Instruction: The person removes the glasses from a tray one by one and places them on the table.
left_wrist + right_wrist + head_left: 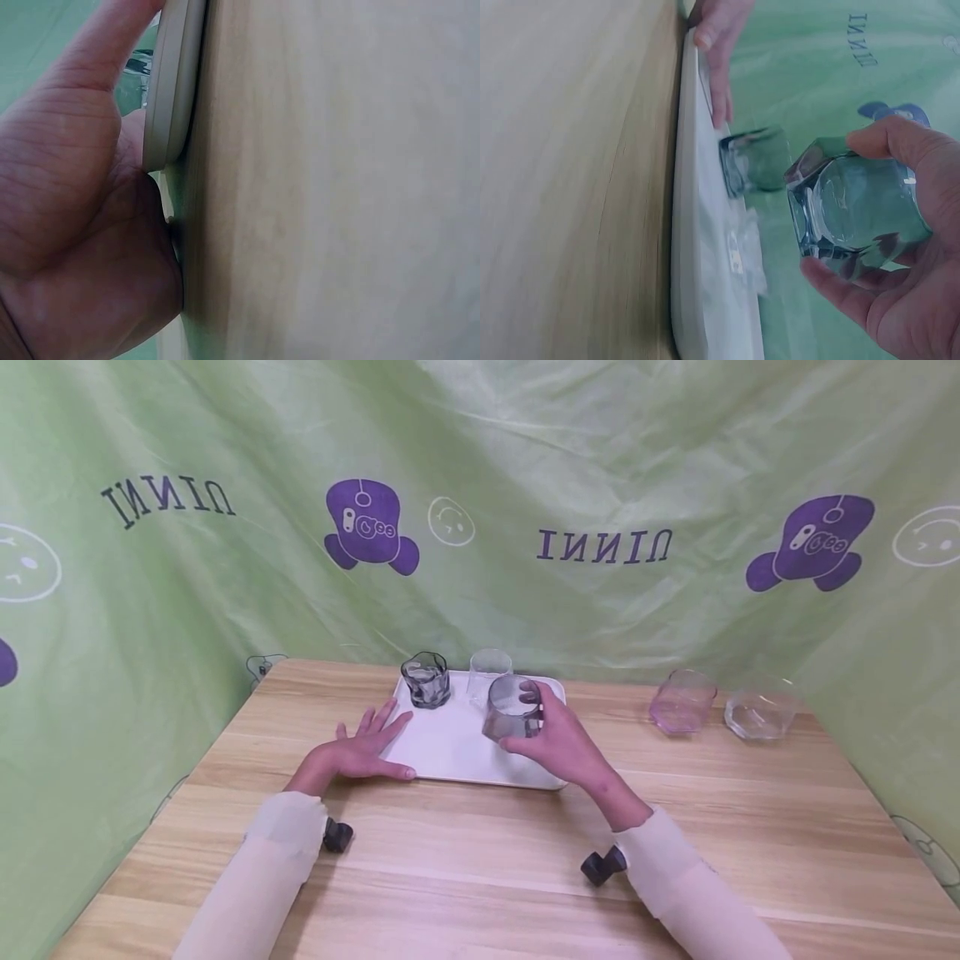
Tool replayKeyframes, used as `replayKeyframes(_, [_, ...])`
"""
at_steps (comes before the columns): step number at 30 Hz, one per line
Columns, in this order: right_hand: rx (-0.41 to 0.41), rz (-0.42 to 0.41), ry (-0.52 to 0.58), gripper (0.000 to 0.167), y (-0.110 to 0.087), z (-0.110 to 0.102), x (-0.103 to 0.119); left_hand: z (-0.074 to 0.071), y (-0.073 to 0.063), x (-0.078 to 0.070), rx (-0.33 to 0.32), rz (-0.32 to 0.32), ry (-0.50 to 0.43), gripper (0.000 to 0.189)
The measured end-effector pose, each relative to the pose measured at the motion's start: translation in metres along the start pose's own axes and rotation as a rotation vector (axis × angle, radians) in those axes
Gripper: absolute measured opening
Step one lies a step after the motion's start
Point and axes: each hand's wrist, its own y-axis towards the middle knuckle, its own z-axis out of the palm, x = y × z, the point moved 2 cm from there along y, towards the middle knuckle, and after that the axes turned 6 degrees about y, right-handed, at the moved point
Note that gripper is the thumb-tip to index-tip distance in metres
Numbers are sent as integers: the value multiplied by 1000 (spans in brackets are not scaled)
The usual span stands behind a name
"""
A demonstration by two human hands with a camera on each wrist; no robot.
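My right hand (562, 739) grips a grey-tinted glass (512, 714) by its side, over the right part of a white tray (457, 747). The right wrist view shows this glass (855, 202) held between thumb and fingers, apart from the tray. My left hand (363, 750) rests at the tray's near left corner with its fingers spread, some over the rim. On the tray stand a dark grey wavy glass (427, 683) at the back left and a clear glass (487, 672) at the back middle, partly hidden behind the held glass.
A pink-tinted glass (681, 703) and a clear faceted glass (761, 710) stand on the right of the wooden table (480, 860). A green printed curtain (480, 602) hangs close behind the table's back edge and along its sides.
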Motion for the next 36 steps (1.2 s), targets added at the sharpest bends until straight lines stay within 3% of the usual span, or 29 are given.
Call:
replayKeyframes(9, [-25, 20, 16, 86, -13, -31, -16, -1, -2, -3, -4, -2, -3, 117])
replayKeyframes(20, [-49, 73, -11, 87, -29, -54, -43, 1, -2, -3, -12, 1, -3, 118])
replayKeyframes(36, [-91, 147, 11, 87, -26, -90, -69, 0, -2, -3, -10, 0, -6, 119])
